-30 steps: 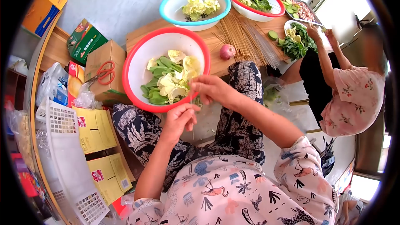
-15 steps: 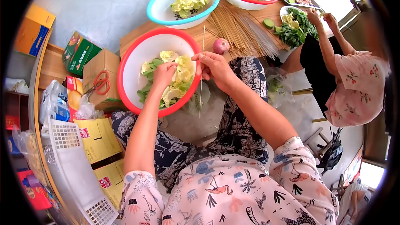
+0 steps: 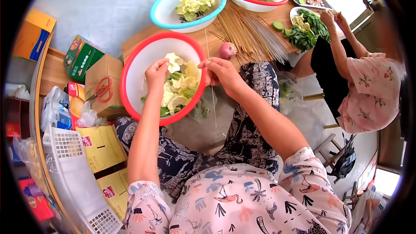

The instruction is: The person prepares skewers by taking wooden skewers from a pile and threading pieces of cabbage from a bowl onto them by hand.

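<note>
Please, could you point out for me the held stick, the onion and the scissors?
Held stick (image 3: 214,106): head view, on its lower length.
Onion (image 3: 228,51): head view, on its round side.
Scissors (image 3: 104,88): head view, on the orange handles.

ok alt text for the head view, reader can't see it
The left hand pinches a pale leaf over a red-rimmed bowl of greens; the right hand holds a thin skewer. Beyond, an onion and loose skewers lie on a table; another person sits at right.

Left hand (image 3: 156,76) and right hand (image 3: 222,74) both pinch, forearms (image 3: 146,143) stretched forward
</note>
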Demonstrator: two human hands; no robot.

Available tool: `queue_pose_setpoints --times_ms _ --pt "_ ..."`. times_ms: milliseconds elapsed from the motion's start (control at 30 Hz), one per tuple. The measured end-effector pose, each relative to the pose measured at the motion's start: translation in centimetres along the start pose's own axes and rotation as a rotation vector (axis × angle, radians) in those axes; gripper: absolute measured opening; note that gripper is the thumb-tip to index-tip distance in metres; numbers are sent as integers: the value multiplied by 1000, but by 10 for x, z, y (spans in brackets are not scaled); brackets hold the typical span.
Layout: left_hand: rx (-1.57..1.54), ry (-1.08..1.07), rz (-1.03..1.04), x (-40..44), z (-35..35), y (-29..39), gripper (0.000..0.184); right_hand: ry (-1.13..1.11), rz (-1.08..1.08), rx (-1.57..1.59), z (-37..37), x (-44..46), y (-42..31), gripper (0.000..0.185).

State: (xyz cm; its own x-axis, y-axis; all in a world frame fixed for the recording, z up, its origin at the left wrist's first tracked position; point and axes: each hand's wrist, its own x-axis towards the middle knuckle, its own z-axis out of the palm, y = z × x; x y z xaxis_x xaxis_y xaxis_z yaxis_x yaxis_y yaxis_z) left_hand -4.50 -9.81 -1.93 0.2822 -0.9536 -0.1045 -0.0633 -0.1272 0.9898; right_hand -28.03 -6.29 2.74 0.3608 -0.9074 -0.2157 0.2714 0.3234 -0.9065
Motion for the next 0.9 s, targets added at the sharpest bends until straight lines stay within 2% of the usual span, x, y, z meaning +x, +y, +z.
queue_pose_setpoints --times_ms 33,167,300,400,567,900 --pt "-90 -41 -45 -7 -6 9 19 12 2 -14 1 0 2 24" --pt "-160 -80 -10 -29 -22 20 33 -19 20 -26 6 1 7 23" --pt "-160 -11 -14 -49 -41 15 36 -103 94 -68 19 -3 15 22" --pt "-234 5 -82 -46 -60 -5 35 -202 138 -131 33 -5 24 22" --pt "-270 100 -110 -54 -70 -8 22 -400 254 -219 51 -7 47 21" --pt "-380 126 -97 -59 -63 -8 22 -490 301 -288 65 -9 48 25"
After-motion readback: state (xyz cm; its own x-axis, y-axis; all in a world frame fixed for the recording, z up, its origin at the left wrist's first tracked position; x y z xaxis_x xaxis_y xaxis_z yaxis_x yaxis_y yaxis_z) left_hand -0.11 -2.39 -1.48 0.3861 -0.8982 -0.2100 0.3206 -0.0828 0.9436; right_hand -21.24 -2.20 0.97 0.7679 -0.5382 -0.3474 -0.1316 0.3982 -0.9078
